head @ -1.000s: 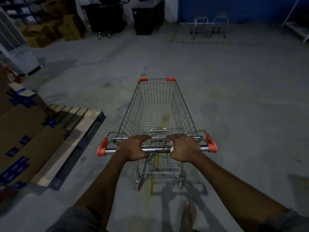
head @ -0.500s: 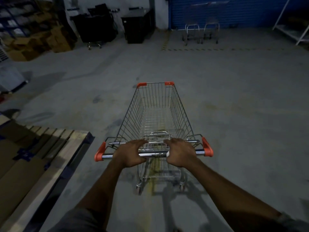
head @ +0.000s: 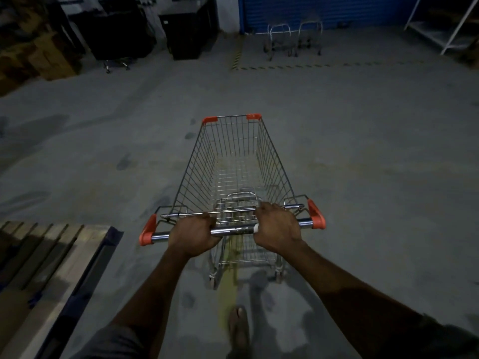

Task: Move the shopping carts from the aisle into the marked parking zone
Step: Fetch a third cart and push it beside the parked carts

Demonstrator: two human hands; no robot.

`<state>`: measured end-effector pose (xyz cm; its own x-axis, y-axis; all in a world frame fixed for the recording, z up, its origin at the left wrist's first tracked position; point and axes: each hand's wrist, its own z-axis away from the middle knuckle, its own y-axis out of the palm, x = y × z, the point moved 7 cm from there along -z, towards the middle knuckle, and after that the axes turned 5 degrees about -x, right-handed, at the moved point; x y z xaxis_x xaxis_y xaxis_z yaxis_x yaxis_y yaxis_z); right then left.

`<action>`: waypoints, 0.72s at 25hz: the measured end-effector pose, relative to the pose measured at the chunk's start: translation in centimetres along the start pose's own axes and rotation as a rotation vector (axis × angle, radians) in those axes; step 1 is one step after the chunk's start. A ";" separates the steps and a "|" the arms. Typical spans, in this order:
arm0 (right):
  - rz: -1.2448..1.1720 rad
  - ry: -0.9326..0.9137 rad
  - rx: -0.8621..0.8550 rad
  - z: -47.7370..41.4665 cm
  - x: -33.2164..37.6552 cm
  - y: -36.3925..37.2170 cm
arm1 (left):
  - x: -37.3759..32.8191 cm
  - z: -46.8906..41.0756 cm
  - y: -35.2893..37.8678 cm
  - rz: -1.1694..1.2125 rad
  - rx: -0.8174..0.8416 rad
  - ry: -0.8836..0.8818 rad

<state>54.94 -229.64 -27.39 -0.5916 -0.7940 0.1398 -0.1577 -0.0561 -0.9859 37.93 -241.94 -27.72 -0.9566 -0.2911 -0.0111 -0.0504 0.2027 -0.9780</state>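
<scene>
An empty wire shopping cart (head: 233, 161) with orange corner caps stands straight in front of me on the concrete floor. My left hand (head: 193, 235) grips the chrome handle bar left of centre. My right hand (head: 277, 229) grips the same bar right of centre. Far ahead, yellow-and-black striped floor tape (head: 237, 58) marks off a zone before a blue shutter. Two parked carts (head: 294, 40) stand inside that zone.
A wooden pallet (head: 51, 257) lies at the lower left, close to the cart's left side. Cardboard boxes (head: 44, 55) and black cabinets (head: 189, 35) line the far left wall. A white shelf frame (head: 445, 29) stands at the far right. My foot (head: 238, 330) shows behind the cart.
The cart and I have rolled forward toward the taped zone. The pallet and its cardboard have slid back to the lower left, and the parked carts appear nearer. Both hands keep their grip.
</scene>
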 end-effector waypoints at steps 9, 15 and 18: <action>0.003 0.107 -0.011 -14.6 -4.7 1.7 | 6.1 -17.0 4.3 0.135 0.144 0.143; 0.037 0.165 0.115 -24.5 -7.8 1.9 | 9.3 -28.8 7.2 0.209 0.295 0.161; 0.009 0.180 0.124 -29.3 -10.4 1.9 | 9.9 -34.4 8.1 0.236 0.274 0.189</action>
<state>37.62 -203.76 -27.98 -0.7257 -0.6747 0.1345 -0.0599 -0.1328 -0.9893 18.15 -211.01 -28.55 -0.9699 -0.0839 -0.2286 0.2311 -0.0207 -0.9727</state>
